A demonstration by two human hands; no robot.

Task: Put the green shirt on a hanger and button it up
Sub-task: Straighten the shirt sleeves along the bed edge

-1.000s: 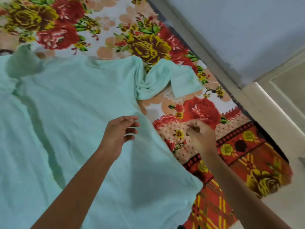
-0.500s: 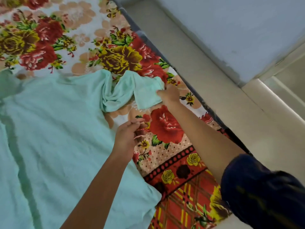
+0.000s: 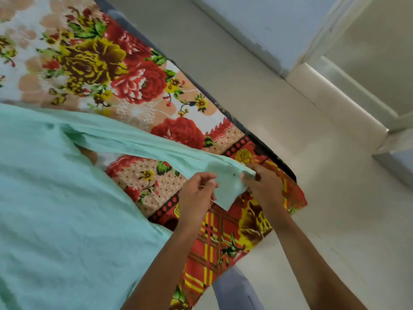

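The pale mint-green cotton shirt lies spread over the bed's red-and-yellow floral bedsheet. Its long sleeve is stretched out towards the bedsheet's lower corner, raised off it. The left hand and right hand both pinch the cuff.

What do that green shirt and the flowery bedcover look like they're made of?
The green shirt looks like thin, matte woven cloth, perhaps cotton: it creases softly and its sleeve stretches limp between body and hands. The flowery bedcover seems a smooth printed fabric, slightly brighter in finish; its fibre can't be told.
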